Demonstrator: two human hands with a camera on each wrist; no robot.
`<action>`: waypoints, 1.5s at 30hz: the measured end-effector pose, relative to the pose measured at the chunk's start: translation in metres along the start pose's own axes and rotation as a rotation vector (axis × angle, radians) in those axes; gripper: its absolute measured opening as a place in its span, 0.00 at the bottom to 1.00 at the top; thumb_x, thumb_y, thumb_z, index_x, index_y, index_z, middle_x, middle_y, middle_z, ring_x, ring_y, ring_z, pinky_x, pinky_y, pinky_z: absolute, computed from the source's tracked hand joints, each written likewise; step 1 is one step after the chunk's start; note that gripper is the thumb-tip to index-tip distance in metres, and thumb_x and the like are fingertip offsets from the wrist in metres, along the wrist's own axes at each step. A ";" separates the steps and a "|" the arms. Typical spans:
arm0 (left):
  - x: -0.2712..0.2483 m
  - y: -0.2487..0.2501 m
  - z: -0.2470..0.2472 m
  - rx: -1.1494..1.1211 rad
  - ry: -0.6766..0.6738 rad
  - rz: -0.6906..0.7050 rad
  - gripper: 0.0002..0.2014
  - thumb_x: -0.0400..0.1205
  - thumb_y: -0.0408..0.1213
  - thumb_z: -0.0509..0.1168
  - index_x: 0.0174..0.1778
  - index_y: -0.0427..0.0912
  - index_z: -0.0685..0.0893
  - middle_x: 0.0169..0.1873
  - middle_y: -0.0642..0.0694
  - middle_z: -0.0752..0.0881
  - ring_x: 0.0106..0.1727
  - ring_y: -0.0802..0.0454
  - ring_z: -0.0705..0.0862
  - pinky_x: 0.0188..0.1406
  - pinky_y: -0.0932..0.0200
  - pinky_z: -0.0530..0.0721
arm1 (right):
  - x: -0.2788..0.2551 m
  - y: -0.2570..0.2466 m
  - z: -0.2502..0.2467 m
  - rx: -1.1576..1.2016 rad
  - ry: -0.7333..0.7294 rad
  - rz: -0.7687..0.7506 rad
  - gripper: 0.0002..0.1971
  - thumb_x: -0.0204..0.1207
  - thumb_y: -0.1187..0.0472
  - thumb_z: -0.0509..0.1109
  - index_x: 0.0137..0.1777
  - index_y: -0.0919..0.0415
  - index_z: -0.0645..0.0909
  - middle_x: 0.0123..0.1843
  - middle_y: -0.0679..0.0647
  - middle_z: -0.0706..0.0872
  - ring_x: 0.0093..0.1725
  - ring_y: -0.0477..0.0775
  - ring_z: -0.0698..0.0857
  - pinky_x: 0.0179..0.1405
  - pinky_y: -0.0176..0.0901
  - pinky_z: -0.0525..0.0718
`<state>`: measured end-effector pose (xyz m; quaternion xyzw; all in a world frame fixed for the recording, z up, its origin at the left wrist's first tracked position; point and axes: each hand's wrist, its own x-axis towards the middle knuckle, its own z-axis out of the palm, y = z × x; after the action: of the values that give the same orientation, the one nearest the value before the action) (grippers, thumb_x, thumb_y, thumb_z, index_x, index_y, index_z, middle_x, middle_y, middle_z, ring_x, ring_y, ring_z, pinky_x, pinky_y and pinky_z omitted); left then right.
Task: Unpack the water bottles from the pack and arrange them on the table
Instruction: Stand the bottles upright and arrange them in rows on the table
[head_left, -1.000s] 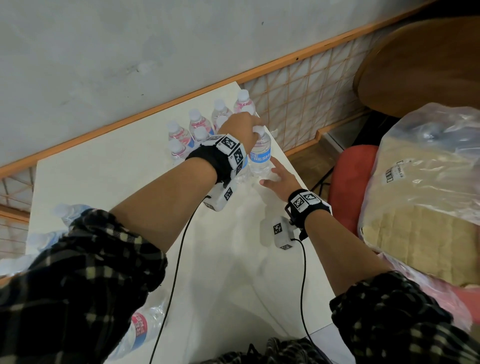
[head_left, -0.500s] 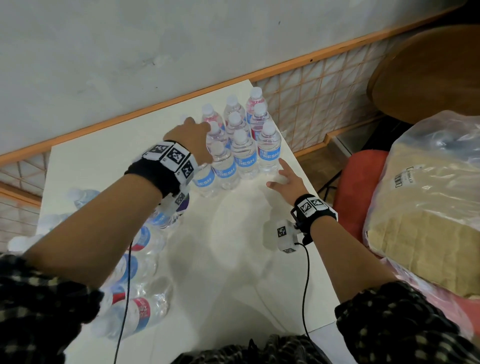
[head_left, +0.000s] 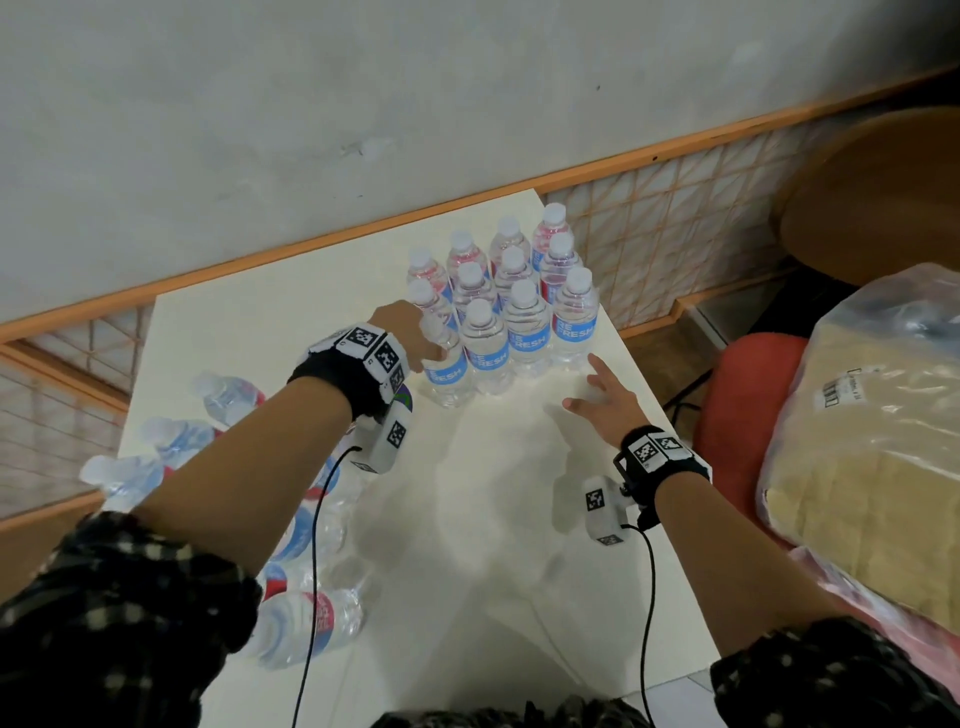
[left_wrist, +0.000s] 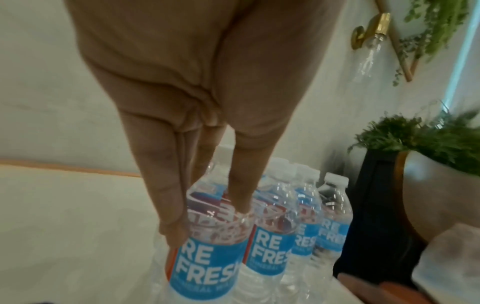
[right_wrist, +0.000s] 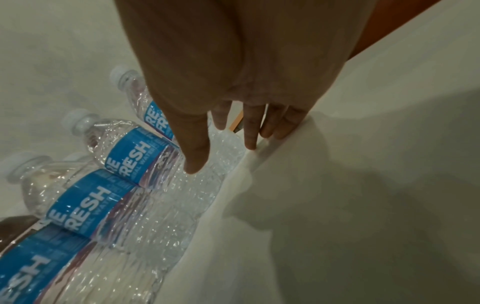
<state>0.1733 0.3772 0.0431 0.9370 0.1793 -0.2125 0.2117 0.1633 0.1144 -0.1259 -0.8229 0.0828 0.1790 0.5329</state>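
Several upright water bottles (head_left: 519, 291) with blue labels stand in rows at the far right corner of the white table (head_left: 493, 519). My left hand (head_left: 415, 338) holds the front-left bottle (head_left: 447, 371) by its upper part. In the left wrist view the thumb and fingers (left_wrist: 168, 216) straddle this bottle (left_wrist: 207, 263). My right hand (head_left: 597, 395) lies open with fingers spread on the table, just in front of the front-right bottle (head_left: 574, 327). Its fingertips (right_wrist: 250, 142) reach the table's edge. The remaining pack bottles (head_left: 311, 623) lie on their sides at the left, partly hidden by my left arm.
The table's right edge runs close to my right hand. Beyond it are a red chair (head_left: 743, 405), a large clear plastic bag with tan contents (head_left: 872, 441) and a round wooden tabletop (head_left: 883, 192). A grey wall with orange trim (head_left: 311, 244) backs the table.
My left hand has moved from the right end of the front row to the bottle at its left end. The right hand has stayed flat on the table.
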 end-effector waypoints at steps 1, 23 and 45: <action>0.001 -0.003 0.000 -0.008 0.010 -0.016 0.11 0.76 0.38 0.73 0.49 0.41 0.79 0.54 0.43 0.86 0.53 0.44 0.85 0.32 0.66 0.77 | 0.000 -0.001 0.000 -0.009 0.002 0.002 0.41 0.71 0.51 0.76 0.80 0.40 0.58 0.74 0.51 0.75 0.77 0.60 0.66 0.77 0.61 0.65; 0.032 -0.019 0.027 -0.740 -0.227 -0.062 0.67 0.61 0.19 0.78 0.78 0.69 0.39 0.76 0.55 0.63 0.70 0.38 0.71 0.45 0.28 0.85 | 0.015 -0.033 -0.018 0.205 -0.050 0.045 0.41 0.74 0.62 0.74 0.81 0.39 0.57 0.79 0.54 0.67 0.72 0.56 0.73 0.54 0.48 0.75; -0.041 -0.004 0.004 -0.404 -0.130 0.021 0.54 0.72 0.29 0.76 0.83 0.45 0.43 0.75 0.38 0.69 0.65 0.41 0.79 0.61 0.45 0.84 | -0.047 -0.020 -0.022 0.253 0.054 0.048 0.31 0.76 0.62 0.72 0.76 0.48 0.67 0.70 0.57 0.75 0.64 0.54 0.76 0.55 0.49 0.76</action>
<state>0.1361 0.3684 0.0583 0.8616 0.1944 -0.2297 0.4087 0.1308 0.1002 -0.0832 -0.7515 0.1387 0.1578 0.6253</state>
